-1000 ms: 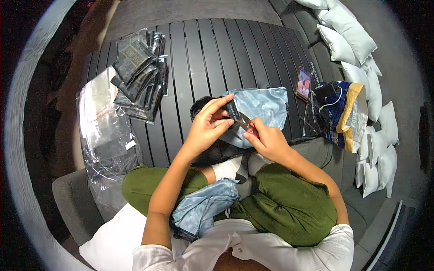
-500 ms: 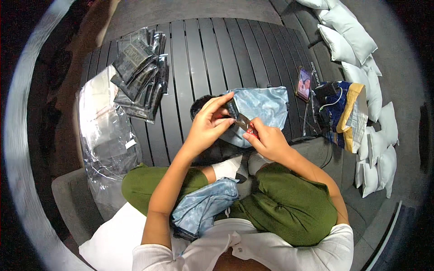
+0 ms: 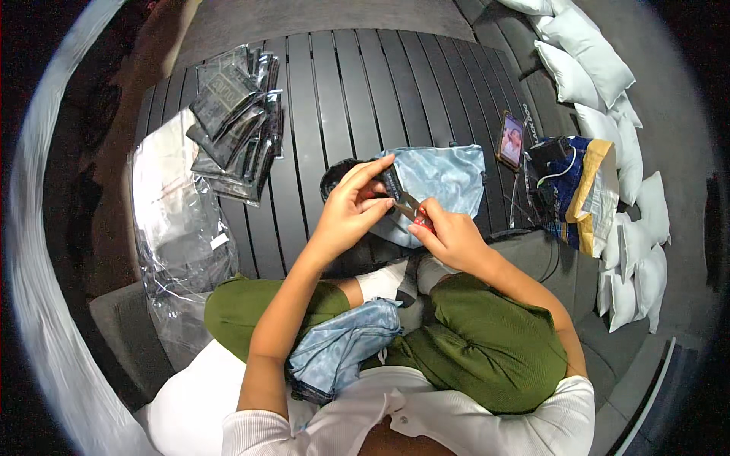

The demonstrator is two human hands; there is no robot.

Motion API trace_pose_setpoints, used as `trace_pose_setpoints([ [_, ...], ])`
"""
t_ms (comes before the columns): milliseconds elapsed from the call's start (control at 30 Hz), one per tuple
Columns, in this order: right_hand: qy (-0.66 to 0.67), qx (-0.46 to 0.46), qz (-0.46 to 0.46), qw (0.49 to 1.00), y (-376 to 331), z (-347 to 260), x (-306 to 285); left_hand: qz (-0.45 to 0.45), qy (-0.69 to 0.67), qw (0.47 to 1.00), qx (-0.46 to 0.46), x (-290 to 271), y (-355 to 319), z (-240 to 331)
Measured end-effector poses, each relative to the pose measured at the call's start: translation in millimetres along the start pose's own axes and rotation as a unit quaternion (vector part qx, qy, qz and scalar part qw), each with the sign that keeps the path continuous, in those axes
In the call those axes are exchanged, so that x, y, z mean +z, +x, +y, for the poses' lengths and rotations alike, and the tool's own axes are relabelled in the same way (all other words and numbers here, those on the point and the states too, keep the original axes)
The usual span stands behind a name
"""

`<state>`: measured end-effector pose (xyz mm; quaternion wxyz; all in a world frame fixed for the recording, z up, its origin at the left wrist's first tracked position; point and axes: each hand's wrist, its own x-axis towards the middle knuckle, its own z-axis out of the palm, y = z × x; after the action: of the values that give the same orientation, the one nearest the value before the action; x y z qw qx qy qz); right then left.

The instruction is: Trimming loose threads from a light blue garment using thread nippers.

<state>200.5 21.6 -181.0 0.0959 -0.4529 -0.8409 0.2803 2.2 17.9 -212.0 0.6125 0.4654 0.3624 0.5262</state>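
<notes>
A seated person's left hand [image 3: 351, 209] and right hand [image 3: 449, 237] meet above a dark slatted bench [image 3: 342, 83], fingers of both pinched closed on a small dark strap piece [image 3: 397, 190]. Beneath it lies a light blue fabric pouch [image 3: 441, 178]; clear packets [image 3: 232, 121] sit farther left.

Pale blue cloth [image 3: 441, 178], dark grey slatted table [image 3: 342, 91], olive green trousers [image 3: 487, 349], white pillows [image 3: 601, 83], glossy black packets [image 3: 232, 114]
</notes>
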Motion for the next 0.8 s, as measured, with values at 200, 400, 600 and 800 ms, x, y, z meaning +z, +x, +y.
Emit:
trace_pose_setpoints([
  [200, 0.002, -0.004, 0.001, 1.0, -0.2, 1.5, 1.1, 0.002, 0.024, 1.0, 0.002, 0.4, 0.3, 1.3],
  [400, 0.007, -0.011, 0.006, 1.0, 0.1, 2.4, 2.1, 0.005, 0.012, 1.0, 0.001, 1.4, 0.3, 3.4],
  [600, 0.008, -0.009, 0.003, 1.0, 0.2, 0.9, 1.1, 0.001, 0.025, 1.0, -0.002, 0.4, 0.1, 3.8],
  [800, 0.01, -0.01, 0.002, 1.0, 0.1, 1.5, 1.7, -0.001, 0.009, 1.0, -0.002, 0.5, 0.6, 1.6],
])
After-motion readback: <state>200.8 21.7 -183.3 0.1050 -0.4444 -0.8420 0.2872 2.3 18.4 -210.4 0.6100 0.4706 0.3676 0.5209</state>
